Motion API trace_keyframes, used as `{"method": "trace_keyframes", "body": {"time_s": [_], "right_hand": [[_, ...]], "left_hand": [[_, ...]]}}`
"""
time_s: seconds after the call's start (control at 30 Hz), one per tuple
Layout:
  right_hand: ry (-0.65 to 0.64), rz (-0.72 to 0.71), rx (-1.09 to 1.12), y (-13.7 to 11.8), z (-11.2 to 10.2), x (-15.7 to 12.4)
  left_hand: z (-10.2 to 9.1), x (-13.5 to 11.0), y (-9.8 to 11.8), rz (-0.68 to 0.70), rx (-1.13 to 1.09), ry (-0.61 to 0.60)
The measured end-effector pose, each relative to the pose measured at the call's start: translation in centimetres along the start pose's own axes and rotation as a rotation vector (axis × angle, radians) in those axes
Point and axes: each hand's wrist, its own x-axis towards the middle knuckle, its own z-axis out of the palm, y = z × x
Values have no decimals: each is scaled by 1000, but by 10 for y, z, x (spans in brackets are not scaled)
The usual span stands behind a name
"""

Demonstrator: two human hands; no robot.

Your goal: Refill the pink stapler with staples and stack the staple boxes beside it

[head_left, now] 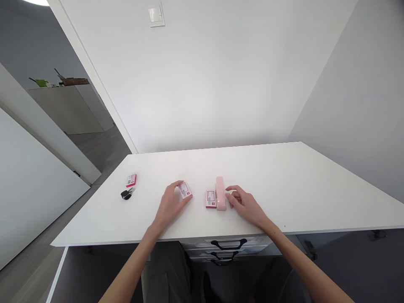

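My left hand (172, 206) rests on the white table (284, 185) with its fingers closed around a small red and white staple box (184, 190). A pink stapler (220, 193) lies just right of centre, with a second red and white staple box (211, 199) flat against its left side. My right hand (244, 203) sits on the table right beside the stapler, its fingertips touching or nearly touching the stapler's right edge, fingers curled but holding nothing.
A third staple box (131, 180) and a black key (126, 194) lie at the table's left. Drawers with black handles (228, 244) sit under the table's front edge. White walls stand behind and to the right; a doorway opens at left.
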Motion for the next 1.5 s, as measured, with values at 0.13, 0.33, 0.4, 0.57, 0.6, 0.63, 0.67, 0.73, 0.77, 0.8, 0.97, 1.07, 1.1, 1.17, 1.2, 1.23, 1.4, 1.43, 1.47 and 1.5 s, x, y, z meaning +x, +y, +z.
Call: {"method": "trace_keyframes", "body": {"time_s": [0.13,0.33,0.4,0.57,0.6,0.63,0.67,0.73,0.77,0.8,0.97,1.07,1.1,1.17,1.2,1.23,1.4,1.43,1.47,1.5], "right_hand": [[8,-3,4,2,0,1],[8,-8,15,1,-2,2],[7,-8,17,1,-3,2],[0,-10,19,3,-3,3],[-1,-13,20,3,-3,3],[-1,-15,21,4,-3,3],[-1,-17,21,4,-3,3],[1,-17,19,4,-3,3],[2,-15,18,4,-3,3],[4,-13,18,4,-3,3],[8,-11,5,2,-4,4],[7,-8,-9,2,-4,5],[7,-6,-12,2,-4,5],[5,-1,-17,3,-4,6],[3,0,-19,3,-4,6],[3,0,-22,3,-4,6],[-2,2,-32,3,-4,6],[-4,2,-35,2,-4,6],[-5,0,-38,2,-4,5],[-7,-2,-41,2,-4,5]], "left_hand": [[21,-5,34,101,-152,-151],[37,0,55,138,-212,-250],[38,2,53,139,-204,-274],[41,4,48,153,-170,-317],[42,4,48,154,-168,-326],[42,4,48,154,-168,-333],[42,4,47,154,-171,-334],[42,3,47,143,-172,-321],[42,2,46,127,-167,-309],[41,2,45,105,-159,-295],[39,2,45,2,-138,-268],[39,2,46,-9,-136,-285],[39,3,46,-9,-137,-288],[39,3,46,-9,-145,-288],[39,3,45,-11,-149,-286],[40,3,45,-14,-152,-284],[40,3,45,-30,-159,-272],[41,3,44,-30,-158,-269],[41,3,44,-29,-157,-268],[41,3,44,-28,-155,-270]]}}
